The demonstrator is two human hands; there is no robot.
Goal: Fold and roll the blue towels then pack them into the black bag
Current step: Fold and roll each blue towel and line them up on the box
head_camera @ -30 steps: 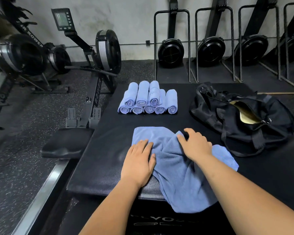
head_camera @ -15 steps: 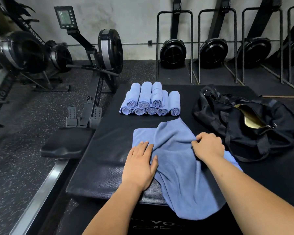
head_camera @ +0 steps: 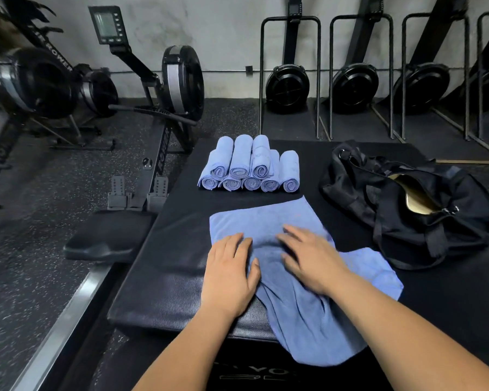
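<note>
Two bare hands lie palm down on a blue towel, close together but not touching. The left hand (head_camera: 229, 275) rests at the towel's left edge with straight fingers. The right hand (head_camera: 312, 259) presses the middle with fingers spread. Neither grips anything.

The loose blue towel (head_camera: 266, 218) lies rumpled on a black padded platform (head_camera: 164, 263), its near end hanging over the front edge. Behind it sits a stack of rolled towels (head_camera: 251, 170), apparently eight, though the back ones overlap. To the right, the black bag (head_camera: 407, 221) lies unzipped, showing a tan lining.

Most of the rolling looks done. This towel remains to be folded and rolled, and packing seems not to have begun. The bag's interior is mostly hidden, and the forearms cover part of the towel.
</note>
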